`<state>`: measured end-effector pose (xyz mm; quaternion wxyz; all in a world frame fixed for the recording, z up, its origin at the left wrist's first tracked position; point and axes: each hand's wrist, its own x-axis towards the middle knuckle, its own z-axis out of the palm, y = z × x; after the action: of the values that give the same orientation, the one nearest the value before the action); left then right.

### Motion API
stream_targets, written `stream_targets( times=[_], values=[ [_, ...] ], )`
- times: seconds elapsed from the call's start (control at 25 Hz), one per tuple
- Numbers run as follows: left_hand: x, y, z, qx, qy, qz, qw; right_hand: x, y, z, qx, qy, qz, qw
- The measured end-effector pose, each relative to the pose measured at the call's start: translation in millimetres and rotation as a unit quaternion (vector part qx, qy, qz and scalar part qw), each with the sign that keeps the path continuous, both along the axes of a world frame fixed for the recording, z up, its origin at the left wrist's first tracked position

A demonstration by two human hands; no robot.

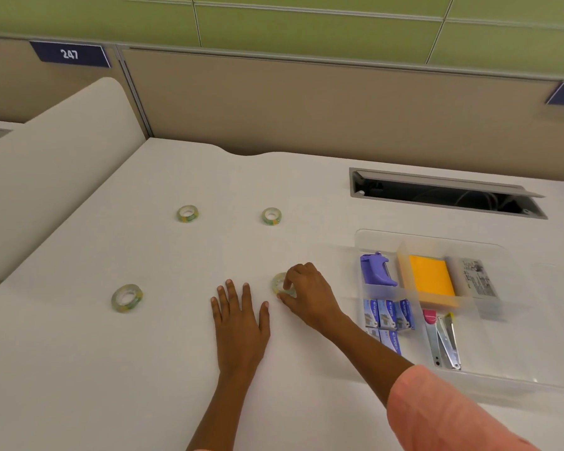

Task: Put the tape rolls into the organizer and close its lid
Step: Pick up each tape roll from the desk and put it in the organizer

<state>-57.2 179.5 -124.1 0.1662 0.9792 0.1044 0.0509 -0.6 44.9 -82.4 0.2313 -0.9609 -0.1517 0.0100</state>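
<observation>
Several clear tape rolls lie on the white desk. One roll (187, 213) is at the far left, another (271, 216) at the far middle, a third (127, 298) at the near left. My right hand (306, 292) has its fingertips closed around a fourth roll (279, 283), which rests on the desk. My left hand (240, 315) lies flat on the desk beside it, fingers spread. The clear plastic organizer (515, 362) stands open at the right; I cannot make out its lid.
The organizer holds a purple tool (376, 270), an orange pad (432, 281), blue staple boxes (389, 315) and metal clippers (446, 343). An open cable slot (443, 195) is behind it. A beige partition runs along the back, a white curved divider on the left.
</observation>
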Motion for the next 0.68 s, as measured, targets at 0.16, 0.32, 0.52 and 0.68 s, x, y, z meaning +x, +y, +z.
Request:
stream_targets(
  times=[0.16, 0.32, 0.52, 0.68],
  values=[
    [-1, 2, 0, -0.017, 0.0, -0.015, 1.0, -12, -15, 10, 0.057, -0.007, -0.008, 0.998],
    [-2, -2, 0, -0.031, -0.023, -0.045, 0.998, -29, -43, 22, 0.142, -0.036, -0.044, 0.988],
    [4, -54, 22, -0.168, -0.058, -0.073, 0.981, -44, -97, 39, 0.198, -0.056, -0.137, 0.969],
    [9, -118, 47, -0.239, -0.088, -0.165, 0.953, -54, -161, 47, 0.186, -0.108, -0.215, 0.953]
  ],
)
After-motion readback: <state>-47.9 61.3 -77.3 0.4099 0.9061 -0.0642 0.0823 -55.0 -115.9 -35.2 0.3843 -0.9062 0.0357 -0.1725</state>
